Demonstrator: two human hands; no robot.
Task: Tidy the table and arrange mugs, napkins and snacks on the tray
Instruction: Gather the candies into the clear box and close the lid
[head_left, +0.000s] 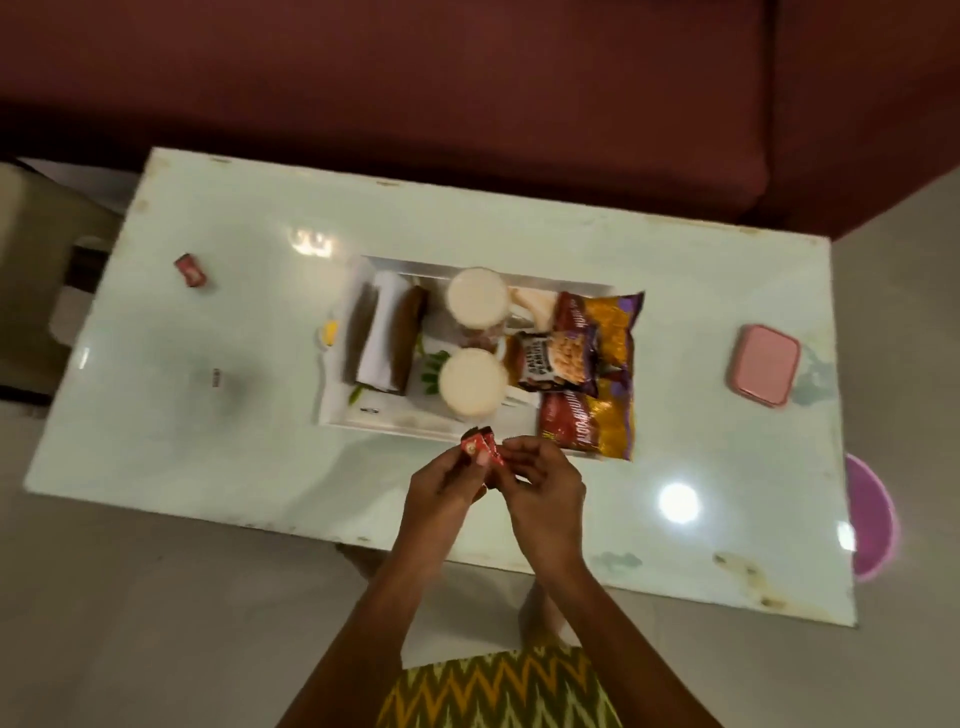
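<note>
Head view looks down on a pale table (208, 441) with a white tray (337, 415) at its middle, carrying two mugs (477, 299), folded napkins (387, 338) and snack packets (597, 364). Just before the tray's near edge, the left hand (441, 493) pinches a small red wrapper (480, 449) in its fingers (470, 467), while the right hand (545, 493) curls beside it, touching the wrapper's edge. Another red wrapper (192, 270) lies far left; a pink box (763, 371) sits right.
</note>
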